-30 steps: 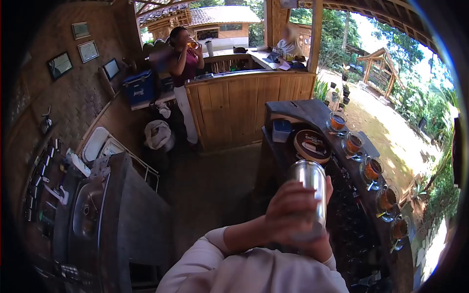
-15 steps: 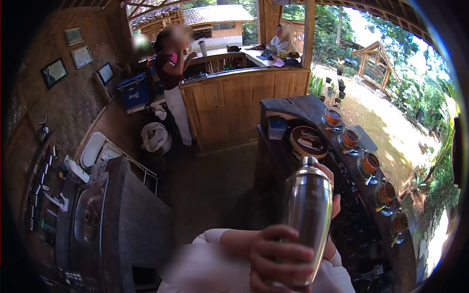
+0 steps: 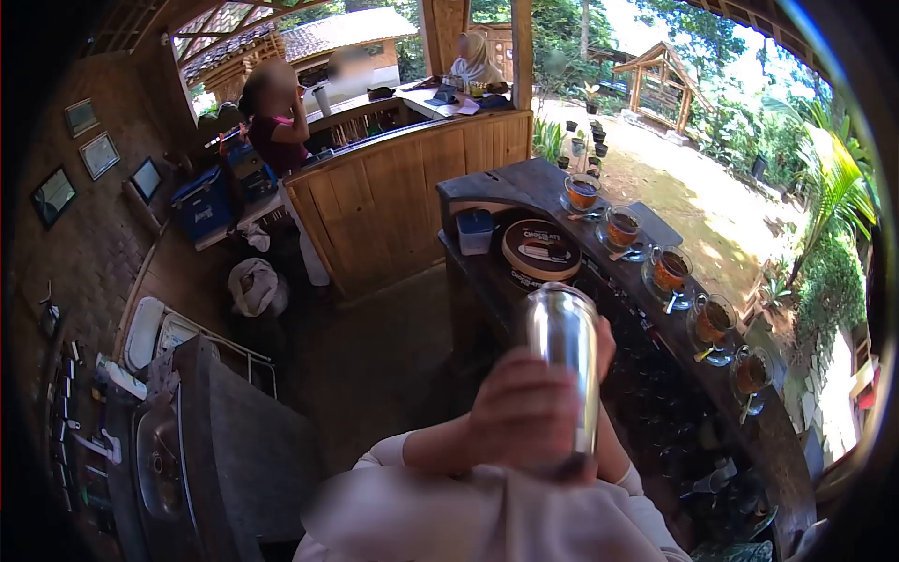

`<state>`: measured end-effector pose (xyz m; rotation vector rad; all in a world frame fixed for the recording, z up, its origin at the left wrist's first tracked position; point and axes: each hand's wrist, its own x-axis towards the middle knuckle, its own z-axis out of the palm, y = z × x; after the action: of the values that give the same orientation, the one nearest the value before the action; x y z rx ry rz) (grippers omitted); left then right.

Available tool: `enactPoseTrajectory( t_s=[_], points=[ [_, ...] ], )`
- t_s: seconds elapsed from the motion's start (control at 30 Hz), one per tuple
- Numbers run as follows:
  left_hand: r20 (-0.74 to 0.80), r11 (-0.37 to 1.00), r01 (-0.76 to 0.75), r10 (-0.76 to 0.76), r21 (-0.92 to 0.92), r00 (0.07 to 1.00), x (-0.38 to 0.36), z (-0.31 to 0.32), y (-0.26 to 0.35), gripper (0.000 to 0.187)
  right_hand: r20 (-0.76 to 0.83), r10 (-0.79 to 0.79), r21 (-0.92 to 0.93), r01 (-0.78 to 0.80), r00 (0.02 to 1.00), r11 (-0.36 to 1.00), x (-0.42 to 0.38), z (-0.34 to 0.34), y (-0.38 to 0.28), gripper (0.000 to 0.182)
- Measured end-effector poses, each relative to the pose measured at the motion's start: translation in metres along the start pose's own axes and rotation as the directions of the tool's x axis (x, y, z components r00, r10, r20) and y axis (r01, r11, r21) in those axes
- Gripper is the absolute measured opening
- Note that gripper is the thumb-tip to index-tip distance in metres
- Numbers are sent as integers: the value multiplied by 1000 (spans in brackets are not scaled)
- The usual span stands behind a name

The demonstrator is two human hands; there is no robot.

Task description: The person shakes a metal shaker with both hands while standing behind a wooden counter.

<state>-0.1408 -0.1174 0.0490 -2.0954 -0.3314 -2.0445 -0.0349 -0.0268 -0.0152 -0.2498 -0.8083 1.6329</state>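
A silver cocktail shaker point(image 3: 565, 328) is held up in front of my chest, slightly tilted. My left hand point(image 3: 526, 407) is wrapped round its lower part from the left, its fingers blurred by motion. Behind the shaker's right side, my right hand point(image 3: 605, 348) grips it, mostly hidden by the metal. A rounded end of the shaker faces up; its narrow cap does not show. Just beyond it, a round brown chocolate tin point(image 3: 541, 251) and a blue-lidded plastic box point(image 3: 475, 231) sit on the lower shelf of the dark counter.
Several glass cups of amber drink, such as the glass cup point(image 3: 670, 269), line the dark counter point(image 3: 510, 183) with saucers and spoons. A metal sink point(image 3: 161, 459) is at my left. Across the room, a person point(image 3: 276, 131) stands by a wooden counter point(image 3: 412, 192); another person point(image 3: 473, 61) is behind it.
The shaker has tipped so its narrow cap no longer shows at the top. Both hands stay round it. My view has shifted, so the room's contents appear further left.
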Motion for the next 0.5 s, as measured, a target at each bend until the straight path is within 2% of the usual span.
enactPoseTrajectory(
  t_s=[0.03, 0.07, 0.1, 0.13, 0.17, 0.2, 0.23, 0.27, 0.3, 0.33, 0.37, 0.4, 0.43, 0.5],
  points=[
    [9, 987, 137, -138, 84, 990, -12, 8, -17, 58, -77, 254, 193, -235, 964, 953, 8, -22, 9, 56],
    [8, 980, 190, -191, 54, 982, -11, 9, -24, 60, 3, 277, 176, -273, 961, 946, 9, -26, 8, 59],
    [8, 971, 239, -239, 27, 971, -9, 10, -30, 62, 0, 273, 176, -269, 962, 947, 8, -17, 5, 59],
    [11, 994, 107, -107, -2, 994, -5, 3, -22, 58, 32, 35, -73, -33, 999, 997, 6, 2, -5, 62],
    [13, 999, -17, 17, -30, 1000, -1, -4, -6, 55, 113, -183, -301, 209, 977, 930, -1, 19, -15, 66],
    [-84, 979, -195, 190, -58, 978, -3, -2, 14, 45, 253, -214, -338, 293, 943, 894, -10, 33, -27, 73],
    [-183, 925, -373, 356, -67, 916, -4, -1, 26, 36, 319, -333, -392, 443, 887, 806, -15, 32, -27, 79],
    [-181, 926, -372, 356, -67, 917, -6, -3, 23, 36, 353, -371, -302, 480, 859, 824, -17, 37, -27, 78],
    [-110, 940, -326, 315, -99, 943, -5, -9, 20, 33, 382, -411, -207, 510, 828, 835, -19, 43, -26, 77],
    [-39, 953, -277, 274, -125, 961, -4, -12, 20, 29, 280, -311, -304, 391, 908, 869, -14, 42, -25, 73],
    [102, 998, -62, 63, -9, 993, -1, -12, 9, 37, 169, -208, -387, 259, 964, 885, -7, 34, -23, 70],
    [-69, 998, 45, -42, 49, 997, -8, 5, -10, 45, -79, 92, -217, -107, 993, 970, 6, -12, 5, 62],
    [-90, 988, 143, -138, 53, 986, -17, 12, -32, 50, 243, 279, 307, -347, 929, 886, 15, -49, 22, 56],
    [-86, 983, 182, -181, 5, 980, -7, 5, -28, 51, -117, 155, 48, -150, 981, 988, 7, -8, 12, 61]
  ],
)
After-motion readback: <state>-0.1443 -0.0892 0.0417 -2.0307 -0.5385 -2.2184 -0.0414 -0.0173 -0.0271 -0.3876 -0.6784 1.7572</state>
